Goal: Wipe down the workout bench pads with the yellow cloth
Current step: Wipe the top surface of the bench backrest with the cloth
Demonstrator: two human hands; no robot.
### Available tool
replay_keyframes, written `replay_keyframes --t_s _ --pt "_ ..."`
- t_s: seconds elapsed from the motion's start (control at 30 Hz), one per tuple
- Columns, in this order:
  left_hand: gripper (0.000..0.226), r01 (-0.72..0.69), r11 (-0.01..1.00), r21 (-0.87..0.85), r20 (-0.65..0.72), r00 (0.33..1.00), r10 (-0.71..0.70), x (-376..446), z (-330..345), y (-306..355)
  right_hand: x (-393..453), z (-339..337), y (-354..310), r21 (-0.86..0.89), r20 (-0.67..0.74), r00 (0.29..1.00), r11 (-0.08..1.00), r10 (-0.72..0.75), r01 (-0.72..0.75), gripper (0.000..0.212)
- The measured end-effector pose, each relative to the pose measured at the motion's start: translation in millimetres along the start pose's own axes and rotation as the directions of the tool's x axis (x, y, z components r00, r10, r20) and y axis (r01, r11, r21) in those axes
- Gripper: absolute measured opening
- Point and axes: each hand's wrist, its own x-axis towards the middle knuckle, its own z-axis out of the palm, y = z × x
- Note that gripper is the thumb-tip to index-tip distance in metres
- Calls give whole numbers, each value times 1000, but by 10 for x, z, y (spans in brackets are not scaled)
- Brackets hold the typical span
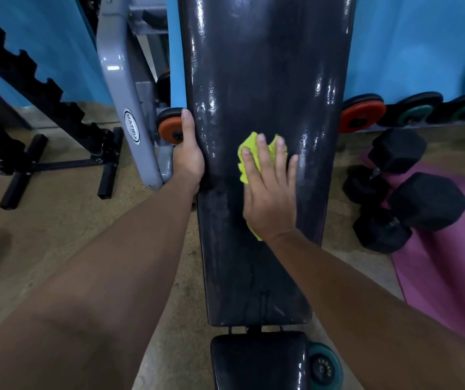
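The long black back pad (259,80) of the workout bench runs up the middle of the view, shiny and wet-looking. Below it sits the smaller black seat pad (256,361). My right hand (270,190) lies flat on the back pad's middle, pressing the yellow cloth (249,153) against it; the cloth sticks out past my fingers and under my wrist. My left hand (187,156) grips the pad's left edge, thumb on top, fingers hidden behind the edge.
A grey machine frame (130,108) stands close on the left, with a black rack (43,94) beyond it. Two black hex dumbbells (403,190) lie on the right beside a pink mat (450,263). Weight plates (363,112) line the blue wall. A teal plate (324,367) sits by the seat.
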Motion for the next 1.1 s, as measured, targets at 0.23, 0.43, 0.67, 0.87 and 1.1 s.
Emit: replay_keyframes --t_s 0.23,0.43,0.67,0.87,1.1 --pt "51 -43 999 0 -22 999 43 -35 40 43 -77 -99 288 -82 38 994 991 -101 104 55" --pt "97 21 1000 -4 -16 1000 -21 9 -9 -12 130 -50 2 4 2 998 998 61 -61 56" --pt "82 25 1000 9 -27 999 -25 -38 23 50 -318 -174 470 -128 101 994 991 37 -24 67" --pt "132 47 999 -17 -68 997 -48 208 -50 -148 -69 -54 134 2 -9 999 999 38 -38 52" --pt "133 55 998 5 -99 994 -54 107 -30 -56 -247 -192 547 -99 91 995 995 40 -31 64"
